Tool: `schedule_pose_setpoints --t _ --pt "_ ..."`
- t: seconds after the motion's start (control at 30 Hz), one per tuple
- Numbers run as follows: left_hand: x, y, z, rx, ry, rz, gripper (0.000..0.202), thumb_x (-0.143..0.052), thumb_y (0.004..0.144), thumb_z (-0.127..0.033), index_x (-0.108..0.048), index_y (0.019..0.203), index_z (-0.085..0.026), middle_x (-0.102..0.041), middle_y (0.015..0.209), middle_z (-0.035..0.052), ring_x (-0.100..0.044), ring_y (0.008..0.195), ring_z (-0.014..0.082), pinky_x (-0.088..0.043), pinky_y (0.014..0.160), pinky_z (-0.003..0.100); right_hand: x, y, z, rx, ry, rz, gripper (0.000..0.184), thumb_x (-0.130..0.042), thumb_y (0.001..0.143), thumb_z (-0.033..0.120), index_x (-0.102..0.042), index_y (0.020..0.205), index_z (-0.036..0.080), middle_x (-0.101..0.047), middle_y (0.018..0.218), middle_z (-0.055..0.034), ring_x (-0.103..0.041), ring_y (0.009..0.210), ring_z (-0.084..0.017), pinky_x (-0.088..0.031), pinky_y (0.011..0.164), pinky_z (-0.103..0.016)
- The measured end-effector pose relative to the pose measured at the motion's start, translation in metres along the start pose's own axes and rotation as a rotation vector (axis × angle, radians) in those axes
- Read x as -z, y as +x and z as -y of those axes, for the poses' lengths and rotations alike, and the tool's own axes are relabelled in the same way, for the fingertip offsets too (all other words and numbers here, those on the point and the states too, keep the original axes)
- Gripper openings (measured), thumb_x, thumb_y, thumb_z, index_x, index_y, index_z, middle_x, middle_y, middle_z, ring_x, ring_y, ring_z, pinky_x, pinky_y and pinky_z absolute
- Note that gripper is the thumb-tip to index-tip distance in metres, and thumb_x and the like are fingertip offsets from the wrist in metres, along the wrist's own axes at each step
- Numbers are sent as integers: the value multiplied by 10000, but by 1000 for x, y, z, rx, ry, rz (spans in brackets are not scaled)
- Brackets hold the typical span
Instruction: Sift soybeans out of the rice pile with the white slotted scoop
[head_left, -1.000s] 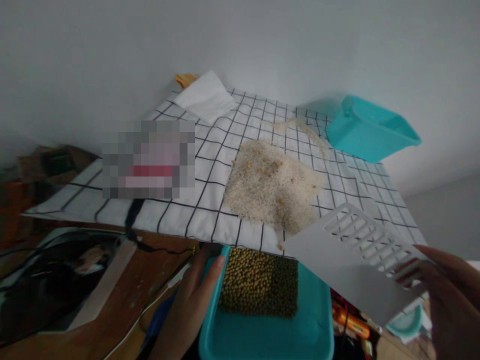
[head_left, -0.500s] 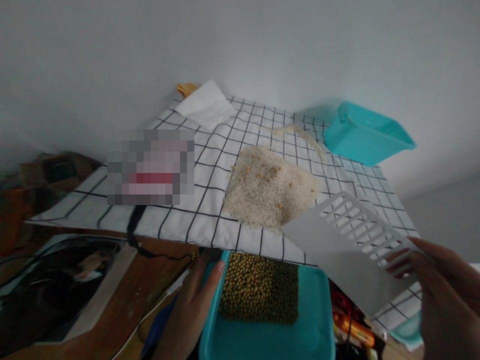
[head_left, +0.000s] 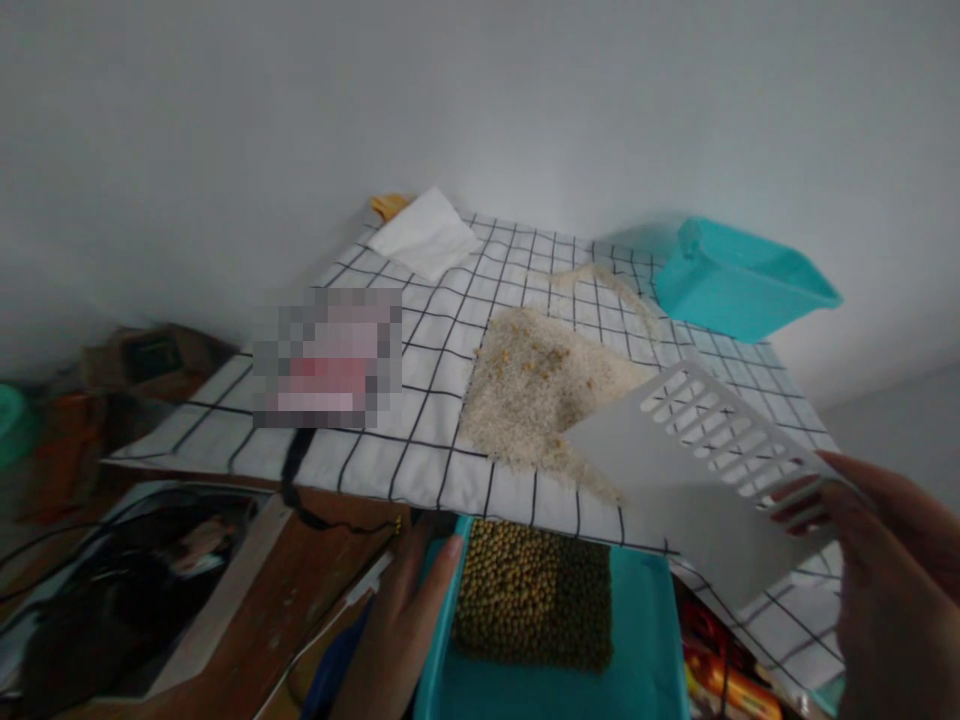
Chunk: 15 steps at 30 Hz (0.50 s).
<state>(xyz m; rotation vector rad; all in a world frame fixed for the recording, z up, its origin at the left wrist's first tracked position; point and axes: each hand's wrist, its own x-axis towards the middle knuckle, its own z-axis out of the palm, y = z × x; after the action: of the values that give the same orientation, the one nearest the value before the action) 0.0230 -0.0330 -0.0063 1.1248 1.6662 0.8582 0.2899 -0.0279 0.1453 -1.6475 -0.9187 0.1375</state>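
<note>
Right hand [head_left: 892, 540] grip pinching slotted scraper [head_left: 667, 490], right of centre; grain pile [head_left: 510, 390], mid-frame, now trails a streak to worktop's [head_left: 424, 400] front edge, so grain sits nearer teal tub [head_left: 555, 695]; left hand [head_left: 409, 600] pinching tub's left rim.

The checked tabletop [head_left: 435, 410] carries a teal bin [head_left: 739, 285] by its far right corner; a white sheet [head_left: 426, 235] and something yellow [head_left: 389, 206] at the far left corner; a blurred item [head_left: 330, 370] near the left edge; a grain heap [head_left: 510, 385] nearer the front edge; a grain trail [head_left: 596, 272] beyond.
</note>
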Motion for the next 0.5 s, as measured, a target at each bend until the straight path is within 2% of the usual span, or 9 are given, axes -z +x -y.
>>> schedule_pose_setpoints --t 0.07,0.13,0.33,0.4,0.5 --pt "0 -1 -4 -2 0 8 548 -427 906 -539 -589 1296 -191 -543 1482 95 -394 1433 239 -194 1214 420 -1 -3 1 1 38 -51 164 -670 768 275 -731 915 236 -658 778 3 -569 679 -143 -390 652 -290" --pt "0 -2 -6 1 12 16 551 -431 897 -537 -595 1281 -178 -542 1481 111 -395 1433 248 -195 1211 428 2 -1 -3 -13 52 -45 162 -677 754 264 -737 900 227 -655 767 0 -563 663 -142 -381 633 -290" --pt "5 -3 7 -139 87 -31 306 -484 887 -441 -707 1035 -291 -693 1311 46 -534 1332 274 -344 1157 452 12 5 -15 -44 105 42 223 -737 686 344 -757 886 245 -688 721 -13 -605 632 -191 -432 607 -324" --pt "6 -2 6 -109 107 -34 294 -485 884 -437 -714 1002 -293 -720 1265 45 -568 1298 282 -383 1133 455 11 2 -14 -22 79 22 205 -741 671 340 -762 861 267 -687 712 2 -597 633 -184 -428 614 -322" --pt "5 -2 -8 -26 81 -26 332 -475 886 -439 -696 1045 -249 -702 1293 82 -562 1303 284 -359 1143 473 8 -3 -12 9 36 -7 157 -730 673 345 -762 818 296 -680 703 16 -582 649 -191 -419 625 -337"
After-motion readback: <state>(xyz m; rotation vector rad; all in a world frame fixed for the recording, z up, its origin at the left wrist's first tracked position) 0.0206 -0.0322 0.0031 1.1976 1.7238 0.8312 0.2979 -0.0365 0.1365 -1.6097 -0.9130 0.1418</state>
